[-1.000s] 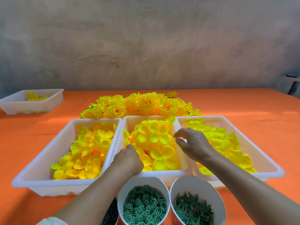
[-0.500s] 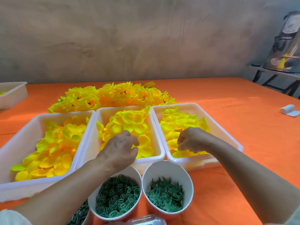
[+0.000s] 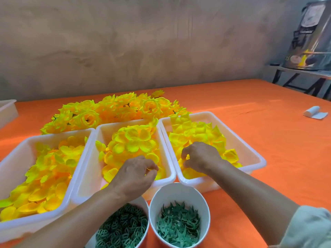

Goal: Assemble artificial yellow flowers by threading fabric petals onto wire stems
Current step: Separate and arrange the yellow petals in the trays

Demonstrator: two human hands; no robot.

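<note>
Three white trays stand side by side on the orange table (image 3: 268, 140). The left tray (image 3: 53, 137), the middle tray (image 3: 100, 130) and the right tray (image 3: 250, 151) each hold loose yellow fabric petals. My left hand (image 3: 136, 174) is over the near end of the middle tray, and its fingertips pinch a yellow petal. My right hand (image 3: 198, 156) is inside the right tray with its fingers curled round a petal there. Behind the trays lies a pile of finished yellow flowers (image 3: 114, 108). No wire stem shows in either hand.
Two white cups stand at the near edge: one with green rings (image 3: 145, 203) under my left forearm, one with green leaf pieces (image 3: 179, 185). A white roll (image 3: 315, 112) lies far right, another tray (image 3: 7, 110) far left. A stand with a machine (image 3: 313, 42) is beyond the table.
My right hand moved from the middle tray into the right tray and closed on a petal. My left hand reached forward into the middle tray. The view swung to the right.
</note>
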